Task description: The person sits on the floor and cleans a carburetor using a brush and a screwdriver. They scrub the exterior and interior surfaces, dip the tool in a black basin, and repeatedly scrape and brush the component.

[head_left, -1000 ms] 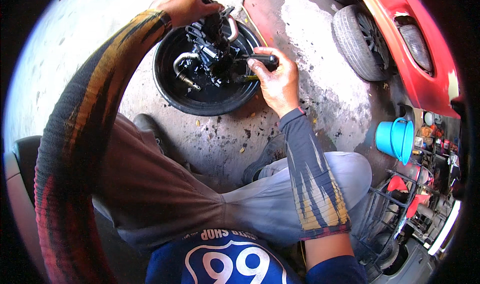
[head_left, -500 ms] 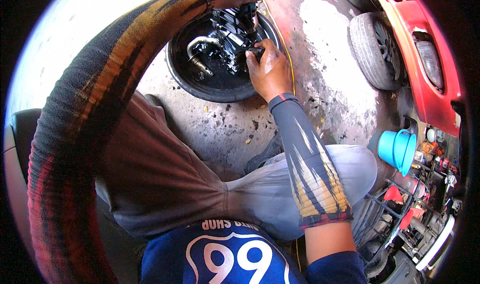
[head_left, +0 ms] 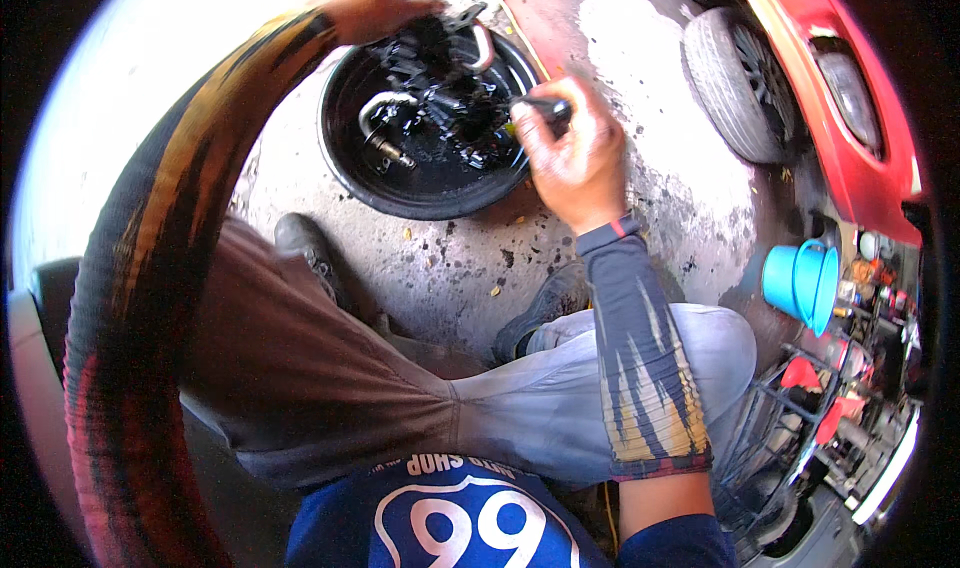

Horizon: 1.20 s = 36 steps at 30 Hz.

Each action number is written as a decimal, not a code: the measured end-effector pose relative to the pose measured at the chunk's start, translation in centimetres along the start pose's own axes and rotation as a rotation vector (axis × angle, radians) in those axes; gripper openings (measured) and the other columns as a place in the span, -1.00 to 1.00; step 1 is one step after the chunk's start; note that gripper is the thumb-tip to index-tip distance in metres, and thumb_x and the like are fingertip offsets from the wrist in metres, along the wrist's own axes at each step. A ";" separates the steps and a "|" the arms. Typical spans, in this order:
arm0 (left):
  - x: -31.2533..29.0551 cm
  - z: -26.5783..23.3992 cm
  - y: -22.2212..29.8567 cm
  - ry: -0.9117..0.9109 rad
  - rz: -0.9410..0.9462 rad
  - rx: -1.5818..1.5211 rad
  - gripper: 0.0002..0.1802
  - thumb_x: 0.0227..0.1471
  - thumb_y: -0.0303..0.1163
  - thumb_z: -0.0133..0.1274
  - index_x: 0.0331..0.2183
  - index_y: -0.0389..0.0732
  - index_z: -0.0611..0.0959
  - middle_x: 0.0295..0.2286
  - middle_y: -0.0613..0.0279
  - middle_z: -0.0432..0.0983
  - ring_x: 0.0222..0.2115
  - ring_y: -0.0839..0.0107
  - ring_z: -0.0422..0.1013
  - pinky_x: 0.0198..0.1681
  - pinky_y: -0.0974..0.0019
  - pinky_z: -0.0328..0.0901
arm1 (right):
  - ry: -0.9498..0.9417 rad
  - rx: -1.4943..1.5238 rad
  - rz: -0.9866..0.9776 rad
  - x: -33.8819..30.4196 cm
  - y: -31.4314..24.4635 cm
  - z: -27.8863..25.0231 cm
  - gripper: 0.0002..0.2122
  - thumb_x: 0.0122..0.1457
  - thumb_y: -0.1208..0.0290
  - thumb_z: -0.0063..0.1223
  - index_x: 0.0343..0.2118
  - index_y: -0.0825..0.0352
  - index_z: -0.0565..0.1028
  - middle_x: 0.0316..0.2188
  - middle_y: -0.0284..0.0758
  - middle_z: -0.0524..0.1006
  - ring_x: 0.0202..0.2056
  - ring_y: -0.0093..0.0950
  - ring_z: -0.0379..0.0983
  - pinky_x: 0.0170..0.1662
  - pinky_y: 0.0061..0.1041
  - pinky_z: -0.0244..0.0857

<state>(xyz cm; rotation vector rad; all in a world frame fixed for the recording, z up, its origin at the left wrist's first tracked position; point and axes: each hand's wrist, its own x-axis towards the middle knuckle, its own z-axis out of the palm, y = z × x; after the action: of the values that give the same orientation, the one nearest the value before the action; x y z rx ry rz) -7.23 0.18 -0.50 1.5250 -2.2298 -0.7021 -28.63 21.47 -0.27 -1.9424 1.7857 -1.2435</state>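
A black, wet, ribbed metal part (head_left: pixel 450 103) stands tilted in a round black basin (head_left: pixel 345 173), with dark liquid around it. At the upper edge my left hand (head_left: pixel 372 6) is closed on the top of this part. My right hand (head_left: pixel 580 153), blurred by motion, is wrapped round a black-handled tool (head_left: pixel 550 108) at the basin's right rim. The tool's working end is too smeared to make out. A curved silvery pipe with a metal end fitting (head_left: pixel 390 151) lies in the basin, left of the part.
A yellow cord (head_left: pixel 525 38) runs behind the basin. To the right are a loose tyre on a wheel (head_left: pixel 735 88), a red car bumper (head_left: pixel 860 193) and a blue bucket (head_left: pixel 800 283). A cluttered metal rack (head_left: pixel 790 418) stands at lower right. My shoes (head_left: pixel 305 248) are near the basin.
My left hand has moved left, tilting the top of the metal part with it. My right hand has drawn back to the right and slightly down, away from the part, with the tool.
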 end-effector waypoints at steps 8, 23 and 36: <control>-1.6 -2.2 -0.8 -0.034 -0.006 0.298 -0.22 0.12 0.38 0.05 -0.36 -0.25 0.76 -0.59 0.04 0.59 -0.52 0.29 0.56 -0.31 0.14 0.45 | -0.065 -0.220 -0.180 -4.4 1.5 3.4 -0.82 0.17 0.32 0.21 -0.24 0.24 0.50 -0.26 -0.25 0.54 -0.15 -0.21 0.50 -0.08 -0.21 0.41; -1.9 -2.9 -4.4 -0.122 -0.158 0.090 -0.21 -0.11 0.30 0.36 -0.24 -0.32 0.72 -0.39 0.11 0.67 -0.36 0.38 0.58 -0.22 0.29 0.46 | -0.029 0.080 0.197 -4.9 2.8 4.6 -0.64 0.18 0.42 0.17 0.02 0.44 0.48 -0.10 -0.02 0.60 -0.06 -0.05 0.55 0.04 -0.17 0.41; -3.6 -2.9 -2.8 -0.209 -0.050 0.007 -0.29 -0.08 0.18 0.40 -0.18 -0.30 0.71 -0.37 0.15 0.67 -0.36 0.42 0.55 -0.23 0.29 0.45 | -0.089 -0.123 0.135 -5.3 2.7 5.6 -0.69 0.21 0.28 0.17 -0.01 0.25 0.54 -0.34 -0.19 0.59 -0.33 -0.15 0.57 -0.26 -0.16 0.45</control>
<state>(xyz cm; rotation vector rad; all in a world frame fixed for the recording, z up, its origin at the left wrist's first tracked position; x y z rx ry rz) -2.21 2.08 0.23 1.5803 -2.3518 -0.9076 -26.16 23.50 -7.77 -1.8723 1.9524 -1.0105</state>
